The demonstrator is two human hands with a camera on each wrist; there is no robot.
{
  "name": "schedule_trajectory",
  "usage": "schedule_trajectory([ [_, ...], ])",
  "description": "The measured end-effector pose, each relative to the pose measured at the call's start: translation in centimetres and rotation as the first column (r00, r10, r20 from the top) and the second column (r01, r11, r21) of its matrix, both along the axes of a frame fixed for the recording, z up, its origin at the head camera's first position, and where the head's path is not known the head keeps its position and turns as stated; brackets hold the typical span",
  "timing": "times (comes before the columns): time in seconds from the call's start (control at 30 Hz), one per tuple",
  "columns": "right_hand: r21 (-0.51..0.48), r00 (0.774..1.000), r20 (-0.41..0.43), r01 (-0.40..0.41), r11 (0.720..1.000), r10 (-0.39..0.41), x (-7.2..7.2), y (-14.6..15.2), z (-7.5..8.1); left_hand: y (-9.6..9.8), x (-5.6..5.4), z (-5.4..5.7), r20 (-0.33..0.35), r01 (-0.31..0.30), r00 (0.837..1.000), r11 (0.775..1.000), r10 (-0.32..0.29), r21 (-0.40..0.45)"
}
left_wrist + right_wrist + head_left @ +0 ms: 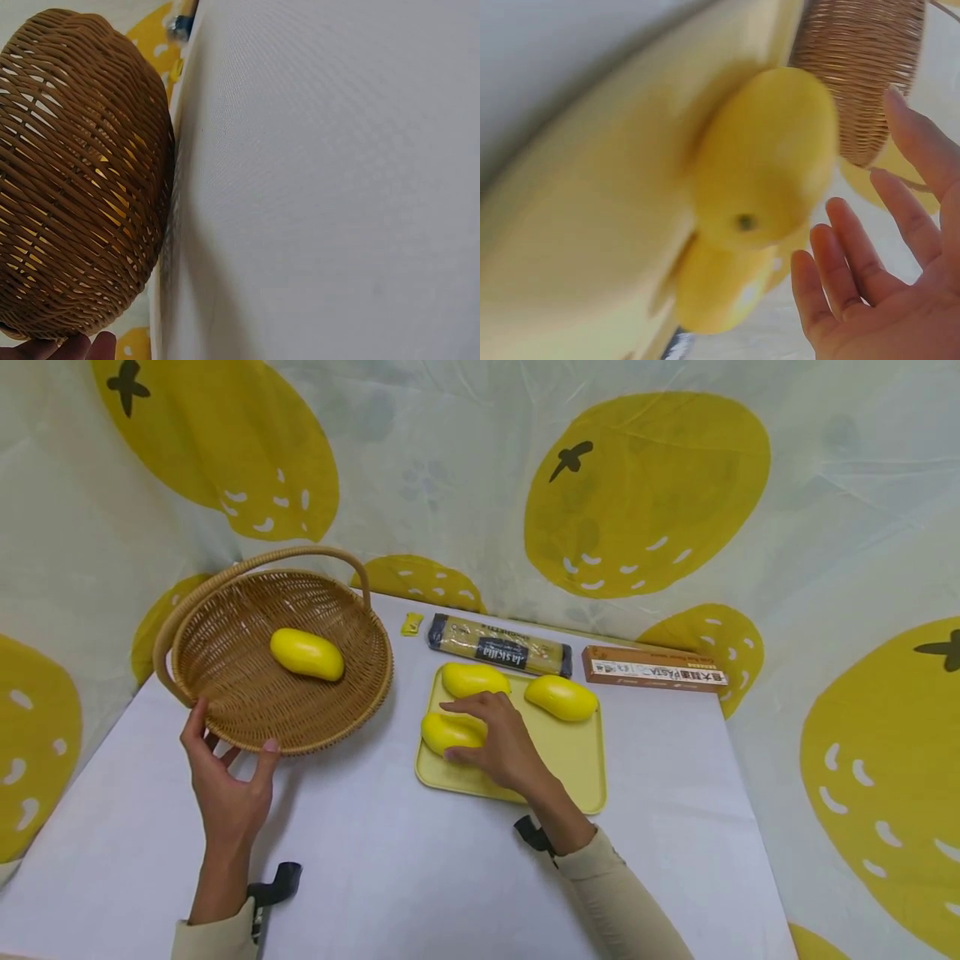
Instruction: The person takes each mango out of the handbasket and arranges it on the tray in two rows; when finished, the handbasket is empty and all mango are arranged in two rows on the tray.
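A brown wicker basket (pixel 285 718) with an arched handle tilts toward me on the left, one yellow mango (pixel 306 654) lying inside. My left hand (pixel 230 789) grips its near rim, thumb at the edge and fingers against the outside; the left wrist view shows the basket's woven side (pixel 82 172) above the fingertips. My right hand (pixel 504 739) reaches over a pale yellow tray (pixel 551 777), thumb and fingers spread about the front-left mango (pixel 446 732). The right wrist view shows a gap between those fingers and the mango (pixel 769 157). Two other mangoes (pixel 474 679) (pixel 561 697) lie along the tray's back.
Behind the tray lie a spaghetti packet (pixel 498 645) and a brown pasta box (pixel 652 668). A small yellow wrapped piece (pixel 412 624) sits left of the packet. A white cloth covers the table (pixel 360 860), and a fruit-print curtain (pixel 465 460) hangs at its back and sides.
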State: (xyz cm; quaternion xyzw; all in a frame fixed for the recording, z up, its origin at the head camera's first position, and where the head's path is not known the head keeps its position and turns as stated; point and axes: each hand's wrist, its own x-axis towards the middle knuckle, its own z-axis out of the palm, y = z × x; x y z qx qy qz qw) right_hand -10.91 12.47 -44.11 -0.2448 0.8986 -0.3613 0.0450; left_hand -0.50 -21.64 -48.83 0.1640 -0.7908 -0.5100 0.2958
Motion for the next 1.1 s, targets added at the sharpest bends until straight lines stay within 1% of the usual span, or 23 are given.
schedule_trajectory([
  [0.1,-0.064,0.999,-0.046,-0.008,0.998,0.005,-0.2,-0.7,1.0,0.1,0.0,0.1,0.005,-0.003,1.000,1.000,0.003,-0.001],
  [0.23,-0.142,0.994,-0.108,-0.032,0.989,0.017,-0.4,-2.5,2.5,0.1,0.1,0.1,0.006,-0.009,1.000,1.000,0.009,0.007],
  [0.37,-0.191,0.991,-0.131,-0.054,0.980,0.029,-0.7,-4.7,3.8,0.0,0.1,-0.1,0.006,-0.012,1.000,1.000,0.012,0.016],
  [0.5,-0.226,0.991,-0.127,-0.071,0.972,0.042,-0.8,-6.8,4.7,0.0,0.2,-0.2,0.009,-0.010,1.000,1.000,0.010,0.009],
  [0.7,-0.250,0.988,-0.118,-0.129,0.960,0.102,-1.2,-10.0,5.3,0.0,0.1,-0.3,0.009,-0.017,1.000,1.000,0.017,-0.001],
  [0.97,-0.200,0.986,-0.089,-0.158,0.967,0.142,-2.0,-14.1,4.9,0.0,0.2,0.0,0.008,0.000,1.000,1.000,0.001,-0.012],
  [1.1,-0.180,0.986,-0.078,-0.158,0.971,0.146,-2.4,-15.6,4.6,0.0,0.2,-0.1,0.008,0.000,1.000,1.000,0.000,-0.016],
])
